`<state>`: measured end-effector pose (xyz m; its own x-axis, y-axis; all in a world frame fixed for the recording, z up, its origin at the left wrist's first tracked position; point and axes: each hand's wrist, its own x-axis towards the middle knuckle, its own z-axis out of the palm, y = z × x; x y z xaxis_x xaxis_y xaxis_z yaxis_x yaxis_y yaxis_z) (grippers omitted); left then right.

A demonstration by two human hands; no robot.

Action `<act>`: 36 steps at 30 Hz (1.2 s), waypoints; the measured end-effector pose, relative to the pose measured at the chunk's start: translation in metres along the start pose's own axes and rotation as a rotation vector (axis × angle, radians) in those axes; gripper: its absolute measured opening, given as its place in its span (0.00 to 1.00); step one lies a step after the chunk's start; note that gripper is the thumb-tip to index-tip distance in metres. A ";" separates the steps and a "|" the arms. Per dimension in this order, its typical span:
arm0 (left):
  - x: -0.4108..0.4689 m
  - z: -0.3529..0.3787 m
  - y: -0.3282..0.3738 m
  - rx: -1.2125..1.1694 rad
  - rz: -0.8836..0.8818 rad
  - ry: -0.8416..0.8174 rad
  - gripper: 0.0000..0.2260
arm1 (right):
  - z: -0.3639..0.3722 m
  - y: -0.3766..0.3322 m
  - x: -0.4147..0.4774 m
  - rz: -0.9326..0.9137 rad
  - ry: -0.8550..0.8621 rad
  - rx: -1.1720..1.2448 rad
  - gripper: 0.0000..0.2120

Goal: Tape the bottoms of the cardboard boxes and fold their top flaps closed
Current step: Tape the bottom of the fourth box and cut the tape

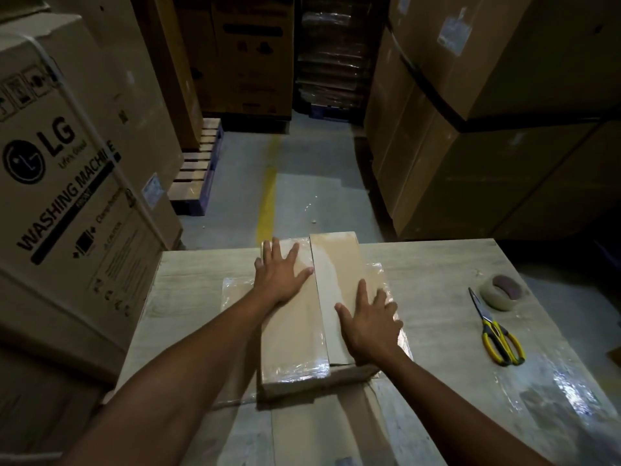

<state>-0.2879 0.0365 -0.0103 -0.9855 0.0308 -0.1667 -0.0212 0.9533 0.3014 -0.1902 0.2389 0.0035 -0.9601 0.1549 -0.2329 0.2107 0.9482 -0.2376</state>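
A cardboard box sits in the middle of the table, right under both hands. The left hand lies flat on the left flap, fingers spread wide and holding nothing. The right hand lies flat on the right flap, fingers spread wide too, also holding nothing. A thin dark gap runs between the two flaps, between the two thumbs.

The step looks like pressing the two flaps down so they close. To do it well, push with flat palms, not fingertips, so the cardboard does not dent. Keep both hands pushing the same amount, so the flaps meet in a straight line. The right flap looks like it sits a bit higher at the near end, just below the right wrist, so that corner may need an extra push.

The box is long and narrow, with a plain brown, dull skin. Shiny clear tape or plastic is stuck on its near end, close to the left wrist, and more shows beyond the fingertips of both hands. It is wrinkly and catches the light. The table is pale wood with soft lines in it.

Well off to the right of the right hand's fingers lie scissors with yellow handles. Just past them is a round roll of tape.
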 end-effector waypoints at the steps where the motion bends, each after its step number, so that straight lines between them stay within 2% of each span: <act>1: -0.002 0.004 0.002 0.030 0.003 0.014 0.35 | 0.002 0.000 0.000 -0.074 0.042 -0.016 0.34; 3: -0.007 0.008 0.004 0.077 0.049 0.041 0.35 | 0.008 -0.001 0.003 -0.264 0.095 -0.042 0.29; 5: -0.013 0.012 0.008 0.111 0.158 0.042 0.35 | 0.011 -0.002 0.006 -0.354 0.098 -0.058 0.26; 8: -0.021 0.021 0.017 0.136 0.275 0.019 0.36 | 0.015 0.001 0.008 -0.351 0.126 -0.063 0.25; 16: -0.010 0.023 0.016 0.110 0.228 0.026 0.38 | 0.016 0.014 0.000 -0.403 0.130 -0.100 0.30; 28: -0.012 0.028 0.023 0.203 0.245 0.017 0.36 | 0.019 0.009 0.003 -0.362 0.135 -0.073 0.24; 31: -0.017 0.028 0.032 0.194 0.219 0.016 0.33 | 0.020 0.010 0.002 -0.357 0.150 -0.040 0.24; 36: -0.033 0.028 0.042 0.131 0.231 0.086 0.25 | 0.022 0.010 -0.003 -0.219 0.227 -0.001 0.29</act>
<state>-0.2519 0.0842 -0.0185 -0.9725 0.2314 -0.0256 0.2220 0.9550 0.1968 -0.1814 0.2420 -0.0189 -0.9992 0.0043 0.0401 -0.0062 0.9660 -0.2584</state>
